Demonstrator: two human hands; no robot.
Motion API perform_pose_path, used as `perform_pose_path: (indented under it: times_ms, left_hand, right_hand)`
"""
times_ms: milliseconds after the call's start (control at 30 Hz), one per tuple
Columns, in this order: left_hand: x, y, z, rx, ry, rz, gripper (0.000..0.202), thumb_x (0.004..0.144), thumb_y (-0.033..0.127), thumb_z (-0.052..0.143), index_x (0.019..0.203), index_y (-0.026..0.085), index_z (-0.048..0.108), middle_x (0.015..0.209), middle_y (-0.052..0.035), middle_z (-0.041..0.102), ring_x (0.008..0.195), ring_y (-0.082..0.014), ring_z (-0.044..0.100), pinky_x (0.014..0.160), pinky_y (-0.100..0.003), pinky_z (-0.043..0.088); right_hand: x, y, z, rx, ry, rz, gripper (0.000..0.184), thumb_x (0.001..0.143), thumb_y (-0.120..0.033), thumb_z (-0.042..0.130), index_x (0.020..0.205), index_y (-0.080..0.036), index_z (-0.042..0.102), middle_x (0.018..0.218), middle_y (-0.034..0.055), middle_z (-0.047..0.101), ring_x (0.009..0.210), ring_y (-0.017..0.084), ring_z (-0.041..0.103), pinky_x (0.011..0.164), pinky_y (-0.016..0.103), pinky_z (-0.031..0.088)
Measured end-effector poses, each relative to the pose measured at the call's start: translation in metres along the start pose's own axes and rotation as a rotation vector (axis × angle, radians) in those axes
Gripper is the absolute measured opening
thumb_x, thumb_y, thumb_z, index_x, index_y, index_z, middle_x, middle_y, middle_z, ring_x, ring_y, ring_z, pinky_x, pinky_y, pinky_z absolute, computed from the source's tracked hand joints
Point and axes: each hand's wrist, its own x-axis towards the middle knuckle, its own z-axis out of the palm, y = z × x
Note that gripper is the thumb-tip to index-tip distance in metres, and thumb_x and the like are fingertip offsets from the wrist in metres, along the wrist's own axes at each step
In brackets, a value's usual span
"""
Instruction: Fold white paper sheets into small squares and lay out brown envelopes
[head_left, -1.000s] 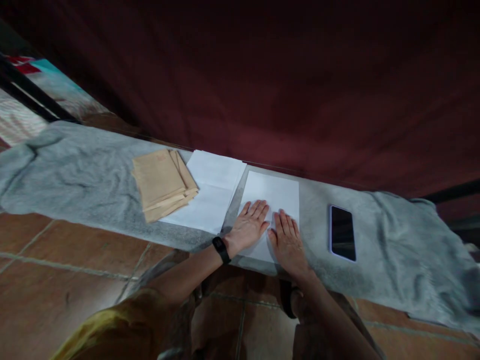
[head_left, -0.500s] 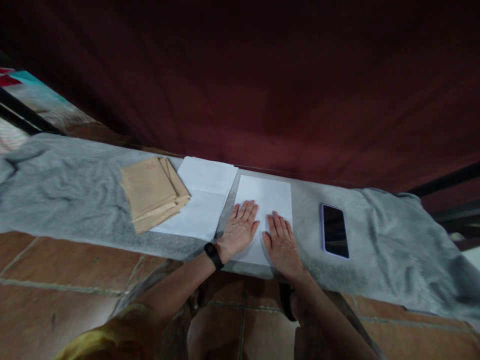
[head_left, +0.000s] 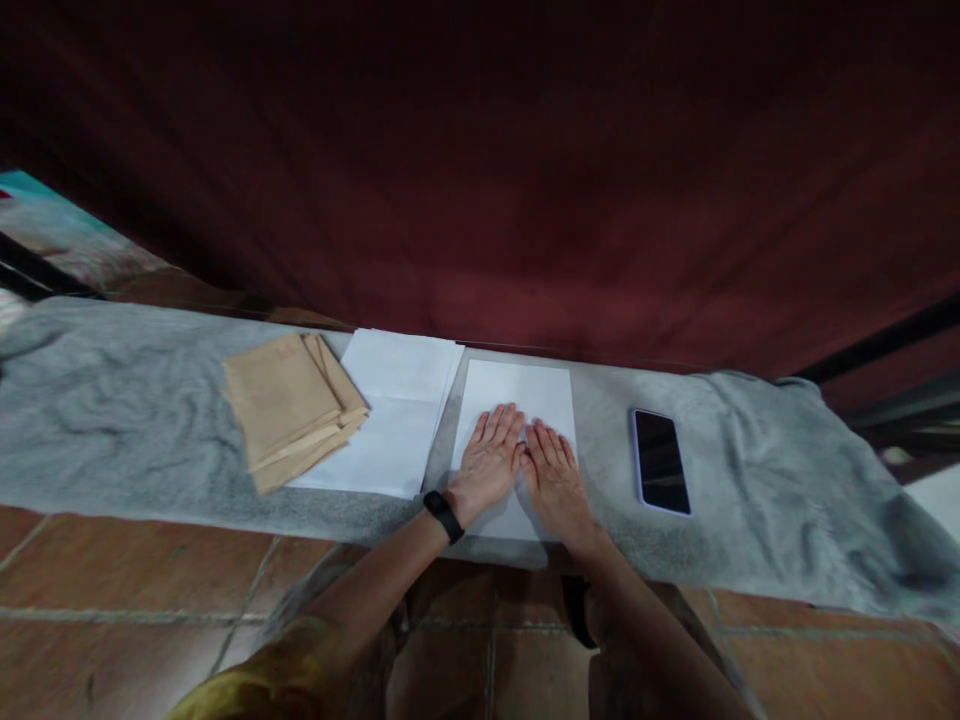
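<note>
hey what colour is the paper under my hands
The paper is white; it shows best in the head view.

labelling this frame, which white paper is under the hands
The right sheet, nearer the phone; the left white pile lies partly under the brown stack.

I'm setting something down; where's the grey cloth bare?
Free: rumpled grey cloth left of the brown paper pile and right of the lilac-edged black phone; less between phone and white sheet. Crowded: the sheet under left hand and right hand, and the white paper stack partly beneath the pile.
</note>
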Motion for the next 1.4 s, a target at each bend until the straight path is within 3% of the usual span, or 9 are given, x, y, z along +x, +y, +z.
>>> perform_pose_path:
  times_ms: [267,500,667,767,867,1067,1233,1400]
  left_hand:
    - [-0.002,-0.023,-0.001,0.044,0.022,-0.128,0.058,0.103,0.037,0.028,0.153,0.009,0.034,0.162,-0.0126,0.03,0.152,-0.0245,0.021,0.125,-0.046,0.017]
    - [-0.011,-0.046,-0.008,0.074,0.057,-0.226,0.057,0.102,0.033,0.029,0.15,0.005,0.038,0.159,-0.0164,0.034,0.15,-0.026,0.028,0.123,-0.044,0.023]
    - [-0.008,-0.029,-0.009,0.009,0.1,-0.134,0.056,0.102,0.033,0.028,0.151,0.007,0.036,0.16,-0.0153,0.034,0.152,-0.0241,0.023,0.124,-0.045,0.021]
    - [0.003,-0.013,-0.006,-0.036,0.041,-0.053,0.054,0.103,0.032,0.027,0.152,0.011,0.036,0.161,-0.0112,0.033,0.152,-0.0241,0.022,0.125,-0.046,0.02]
    - [0.014,-0.005,-0.002,-0.029,-0.003,-0.064,0.053,0.102,0.029,0.028,0.151,0.012,0.038,0.161,-0.0107,0.032,0.151,-0.0264,0.023,0.124,-0.049,0.019]
    - [0.021,-0.022,0.001,0.029,0.01,-0.145,0.055,0.102,0.033,0.028,0.152,0.011,0.036,0.162,-0.0115,0.031,0.152,-0.0246,0.022,0.125,-0.046,0.017]
    - [0.013,-0.045,-0.002,0.066,0.027,-0.198,0.057,0.102,0.033,0.028,0.151,0.005,0.037,0.159,-0.0155,0.034,0.15,-0.0246,0.028,0.124,-0.042,0.021]
    - [0.004,-0.041,-0.008,0.076,0.061,-0.221,0.058,0.102,0.033,0.027,0.149,0.001,0.038,0.157,-0.0198,0.037,0.148,-0.0278,0.031,0.124,-0.046,0.021]
  right_hand:
    - [0.001,0.028,0.004,-0.079,0.059,0.115,0.057,0.106,-0.04,0.03,0.154,-0.01,0.034,0.159,0.0174,0.034,0.145,0.031,0.035,0.118,0.05,0.028]
    - [-0.008,0.057,-0.001,-0.128,0.071,0.233,0.06,0.106,-0.042,0.026,0.151,-0.005,0.038,0.156,0.0211,0.038,0.144,0.034,0.037,0.116,0.053,0.03]
    - [-0.001,0.047,-0.004,-0.058,0.086,0.214,0.059,0.106,-0.038,0.022,0.152,-0.004,0.036,0.158,0.0196,0.035,0.148,0.031,0.031,0.118,0.05,0.029]
    - [0.012,0.027,-0.001,0.024,0.03,0.114,0.056,0.107,-0.037,0.021,0.154,-0.01,0.034,0.159,0.0148,0.034,0.149,0.027,0.029,0.119,0.048,0.029]
    - [0.024,0.013,0.004,0.048,-0.017,0.069,0.053,0.106,-0.035,0.024,0.153,-0.013,0.037,0.159,0.0133,0.034,0.149,0.026,0.029,0.119,0.049,0.028]
    - [0.029,0.021,0.01,-0.036,0.019,0.141,0.053,0.106,-0.038,0.029,0.153,-0.016,0.037,0.159,0.0139,0.035,0.147,0.029,0.033,0.118,0.053,0.026]
    - [0.019,0.045,0.005,-0.12,0.046,0.251,0.056,0.105,-0.039,0.027,0.15,-0.008,0.041,0.154,0.0176,0.042,0.142,0.031,0.04,0.116,0.05,0.029]
    - [0.016,0.048,-0.002,-0.123,0.104,0.308,0.058,0.105,-0.037,0.026,0.146,0.0,0.044,0.152,0.0231,0.043,0.143,0.033,0.039,0.116,0.051,0.031]
